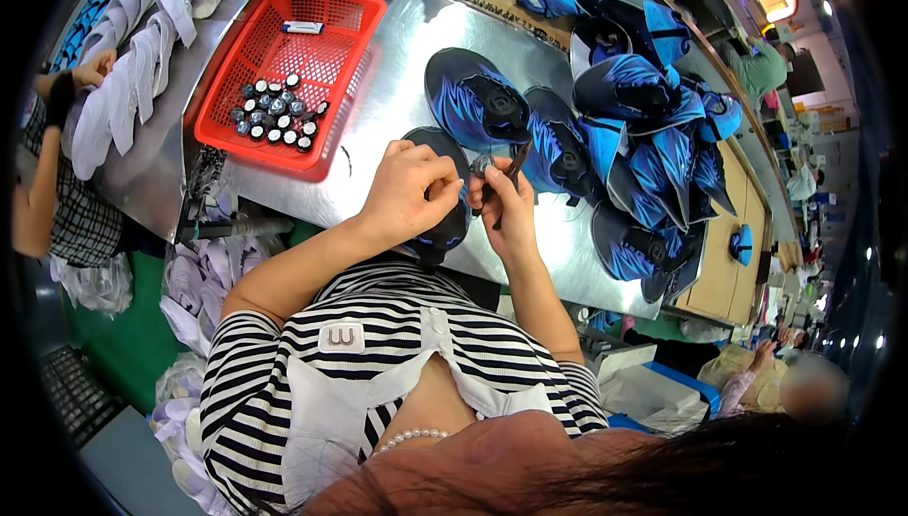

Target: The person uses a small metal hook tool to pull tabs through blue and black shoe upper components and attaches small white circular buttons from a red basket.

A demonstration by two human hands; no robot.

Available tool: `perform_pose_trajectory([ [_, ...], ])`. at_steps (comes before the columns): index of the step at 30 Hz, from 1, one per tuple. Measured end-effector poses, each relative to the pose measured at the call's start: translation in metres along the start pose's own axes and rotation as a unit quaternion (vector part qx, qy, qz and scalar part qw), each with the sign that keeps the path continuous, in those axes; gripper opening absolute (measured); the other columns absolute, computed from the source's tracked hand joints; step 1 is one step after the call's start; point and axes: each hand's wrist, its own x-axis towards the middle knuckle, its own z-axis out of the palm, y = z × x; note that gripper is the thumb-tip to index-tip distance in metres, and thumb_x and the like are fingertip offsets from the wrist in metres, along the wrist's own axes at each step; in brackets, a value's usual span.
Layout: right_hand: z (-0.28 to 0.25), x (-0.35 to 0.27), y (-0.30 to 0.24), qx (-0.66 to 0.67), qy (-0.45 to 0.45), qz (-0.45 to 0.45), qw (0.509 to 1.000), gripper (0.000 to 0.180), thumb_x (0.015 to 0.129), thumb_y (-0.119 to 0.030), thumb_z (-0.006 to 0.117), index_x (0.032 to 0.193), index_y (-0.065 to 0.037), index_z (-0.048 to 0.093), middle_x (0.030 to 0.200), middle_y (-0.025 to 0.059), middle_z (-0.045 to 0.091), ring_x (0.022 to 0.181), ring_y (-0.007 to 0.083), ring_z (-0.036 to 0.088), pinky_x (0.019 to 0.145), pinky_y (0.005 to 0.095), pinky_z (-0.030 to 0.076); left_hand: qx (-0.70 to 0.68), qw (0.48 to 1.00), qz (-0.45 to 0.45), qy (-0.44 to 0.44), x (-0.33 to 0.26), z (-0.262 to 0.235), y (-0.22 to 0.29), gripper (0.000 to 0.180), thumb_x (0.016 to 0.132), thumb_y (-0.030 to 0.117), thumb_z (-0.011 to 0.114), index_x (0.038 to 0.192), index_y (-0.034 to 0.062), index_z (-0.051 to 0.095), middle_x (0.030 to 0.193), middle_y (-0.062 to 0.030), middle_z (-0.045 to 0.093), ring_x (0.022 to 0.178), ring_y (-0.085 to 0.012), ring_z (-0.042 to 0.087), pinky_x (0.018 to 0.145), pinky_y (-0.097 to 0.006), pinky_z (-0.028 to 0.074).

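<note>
In front of me my left hand (409, 192) is closed in a pinch above a black shoe upper (443, 142); anything between its fingertips is too small to make out. My right hand (508, 209) holds a small round grey dial-like piece (481, 165) between thumb and finger. A thin dark tool (516, 168) also runs through that hand; its kind is unclear. Just beyond my hands lies a blue-and-black shoe upper (478, 100) on the metal table (383, 67). Another blue-and-black upper (558, 142) rests to its right.
A red plastic basket (364, 38) at the left holds several small round pieces (284, 114) and a white-and-blue pen (303, 28). Blue-and-black uppers (634, 90) are heaped at the right. White shoe parts (156, 52) line the far left, near a co-worker's hand (95, 69).
</note>
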Motion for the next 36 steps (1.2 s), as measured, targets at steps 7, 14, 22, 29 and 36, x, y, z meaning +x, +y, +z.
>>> perform_pose_trajectory([
  [7, -0.001, 0.003, 0.000, -0.042, -0.006, -0.002, 0.999, 0.017, 0.090, -0.008, 0.062, 0.103, -0.001, 0.054, 0.078, 0.0075, 0.062, 0.065, 0.0126, 0.056, 0.060, 0.0250, 0.043, 0.013, 1.000, -0.013, -0.004, 0.000, 0.004, -0.008, 0.017, 0.078, 0.016, 0.065, 0.066, 0.0090, 0.055, 0.058, -0.0005, 0.051, 0.060, -0.0203, 0.053, 0.070, -0.035, 0.037],
  [14, 0.003, 0.003, 0.001, -0.130, -0.003, -0.027, 0.991, 0.016, 0.089, -0.011, 0.064, 0.100, -0.002, 0.056, 0.077, 0.0051, 0.062, 0.065, 0.0095, 0.056, 0.060, 0.0229, 0.042, -0.042, 0.997, -0.041, -0.045, 0.001, 0.003, -0.012, 0.011, 0.081, 0.014, 0.065, 0.076, 0.0058, 0.061, 0.067, -0.0042, 0.060, 0.065, -0.0202, 0.057, 0.069, -0.033, 0.040],
  [22, 0.009, -0.007, -0.007, -0.233, -0.040, -0.018, 0.971, 0.015, 0.089, -0.010, 0.064, 0.100, -0.002, 0.058, 0.079, 0.0044, 0.064, 0.070, 0.0093, 0.058, 0.065, 0.0224, 0.045, -0.295, 0.926, -0.194, -0.136, -0.008, -0.007, -0.020, 0.033, 0.083, 0.007, 0.067, 0.110, -0.0025, 0.051, 0.076, -0.0072, 0.069, 0.072, -0.0102, 0.064, 0.071, -0.023, 0.047],
  [29, 0.018, -0.014, -0.006, -0.299, -0.081, -0.045, 0.950, 0.018, 0.089, -0.010, 0.064, 0.103, 0.001, 0.058, 0.086, 0.0033, 0.061, 0.078, 0.0094, 0.058, 0.072, 0.0234, 0.047, -0.391, 0.874, -0.255, -0.133, -0.019, -0.014, -0.020, 0.019, 0.085, 0.011, 0.067, 0.099, -0.0003, 0.061, 0.075, -0.0033, 0.067, 0.072, -0.0074, 0.062, 0.070, -0.020, 0.045],
  [36, 0.025, -0.010, -0.023, -0.381, -0.128, -0.129, 0.907, 0.014, 0.088, -0.013, 0.065, 0.093, -0.001, 0.061, 0.084, 0.0017, 0.058, 0.079, 0.0090, 0.055, 0.068, 0.0260, 0.045, -0.384, 0.876, -0.224, -0.190, -0.014, -0.014, -0.013, 0.021, 0.086, 0.010, 0.066, 0.103, 0.0018, 0.060, 0.085, -0.0041, 0.065, 0.080, -0.0070, 0.059, 0.074, -0.022, 0.046],
])
